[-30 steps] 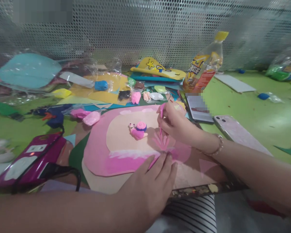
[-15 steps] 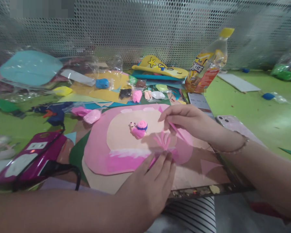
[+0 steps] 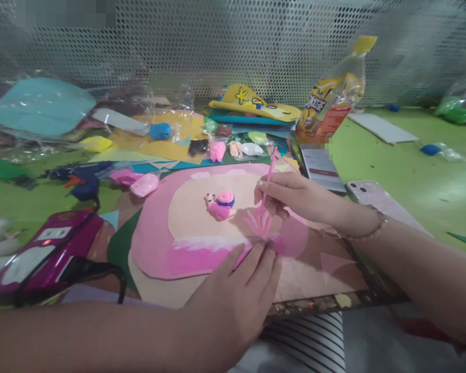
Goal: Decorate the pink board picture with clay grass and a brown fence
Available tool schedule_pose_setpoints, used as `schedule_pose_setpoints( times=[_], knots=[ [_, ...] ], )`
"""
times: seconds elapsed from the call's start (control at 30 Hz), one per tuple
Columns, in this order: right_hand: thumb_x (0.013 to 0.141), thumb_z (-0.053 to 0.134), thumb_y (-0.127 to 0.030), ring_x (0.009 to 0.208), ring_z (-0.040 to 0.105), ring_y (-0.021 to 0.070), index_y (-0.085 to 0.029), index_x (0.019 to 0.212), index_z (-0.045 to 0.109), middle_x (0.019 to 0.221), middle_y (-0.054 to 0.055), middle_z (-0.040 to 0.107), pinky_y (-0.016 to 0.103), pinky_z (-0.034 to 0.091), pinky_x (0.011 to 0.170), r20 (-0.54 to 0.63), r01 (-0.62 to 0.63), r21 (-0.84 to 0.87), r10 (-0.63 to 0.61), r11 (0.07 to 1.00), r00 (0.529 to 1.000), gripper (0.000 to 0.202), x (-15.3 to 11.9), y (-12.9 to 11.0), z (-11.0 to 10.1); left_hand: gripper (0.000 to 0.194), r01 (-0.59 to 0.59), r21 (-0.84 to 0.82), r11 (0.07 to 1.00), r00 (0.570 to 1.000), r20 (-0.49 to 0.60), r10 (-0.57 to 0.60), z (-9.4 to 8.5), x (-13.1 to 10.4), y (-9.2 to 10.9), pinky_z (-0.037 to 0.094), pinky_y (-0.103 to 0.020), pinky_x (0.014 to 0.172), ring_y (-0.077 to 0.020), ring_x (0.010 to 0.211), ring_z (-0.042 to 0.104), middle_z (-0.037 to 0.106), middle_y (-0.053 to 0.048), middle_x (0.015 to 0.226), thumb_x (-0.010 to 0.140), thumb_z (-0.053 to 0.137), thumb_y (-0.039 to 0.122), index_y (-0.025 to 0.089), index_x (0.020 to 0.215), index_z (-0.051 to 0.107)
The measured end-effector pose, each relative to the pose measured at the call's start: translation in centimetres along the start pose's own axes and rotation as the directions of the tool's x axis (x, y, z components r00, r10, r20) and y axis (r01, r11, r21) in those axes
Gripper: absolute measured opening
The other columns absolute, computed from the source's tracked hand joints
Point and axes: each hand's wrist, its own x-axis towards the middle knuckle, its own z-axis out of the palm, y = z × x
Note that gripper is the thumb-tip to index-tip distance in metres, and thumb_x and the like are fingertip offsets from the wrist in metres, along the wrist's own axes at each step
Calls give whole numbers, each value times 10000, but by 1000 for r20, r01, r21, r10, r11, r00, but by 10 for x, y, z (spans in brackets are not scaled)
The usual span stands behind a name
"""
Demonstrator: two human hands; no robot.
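My right hand (image 3: 285, 194) pinches a thin pink tool (image 3: 271, 171), which stands nearly upright with its lower end at a pink leaf-like cutout (image 3: 259, 223). Flat on the lower edge of the pink paper picture (image 3: 151, 233) lies my left hand (image 3: 248, 285), its fingers stretched and slightly apart, just below the cutout. A strip of pink shows beside its index finger. On the picture's cream centre sits a clay snail (image 3: 221, 205) with a pink and blue shell.
A purple device (image 3: 58, 243) with a black cable lies at the left. Behind the picture are bagged clay lumps (image 3: 217, 151), a yellow hat-like piece (image 3: 252, 105) and a tilted bottle (image 3: 330, 98). Two phones (image 3: 322, 168) (image 3: 384, 204) rest at the right.
The pink tool has swung from a downward slant to nearly upright in my right hand, its lower end now at the cutout. My left hand has hardly moved.
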Motion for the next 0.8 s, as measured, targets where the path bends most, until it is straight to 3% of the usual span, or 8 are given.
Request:
schedule_pose_setpoints(
  times=[0.2,0.3,0.5,0.8],
  knots=[
    [891,476,-284,489,542,76,-157,709,550,569,-22,562,192,455,482,139,4,-69,5,998,990,234,3,1,-1,524,3,-12,1000,1000,10,-3,1,0,1,212,-443,1026,-311,1295,333,428,-172,1390,899,370,314,39,1345,382],
    [908,446,-298,507,499,66,-155,657,529,561,-30,511,183,427,493,114,1,-150,17,989,993,300,2,-1,-2,513,6,-13,1000,1000,-4,-6,1,-1,2,221,-444,1021,-314,1291,338,437,-173,1382,895,377,290,35,1339,388],
    [891,389,-135,487,444,61,-163,653,491,550,-40,473,172,376,459,113,-63,-194,86,979,990,260,2,-5,4,523,0,-11,1000,1000,15,0,-1,-1,2,246,-443,1014,-312,1282,360,425,-173,1394,896,378,294,39,1353,375],
    [846,418,-155,434,437,66,-172,628,475,518,-31,483,179,357,415,28,-75,-291,87,954,996,226,6,1,8,514,3,-13,1000,1000,19,-3,-2,0,0,241,-442,1020,-305,1283,367,433,-173,1389,899,371,287,37,1348,383]
  ],
)
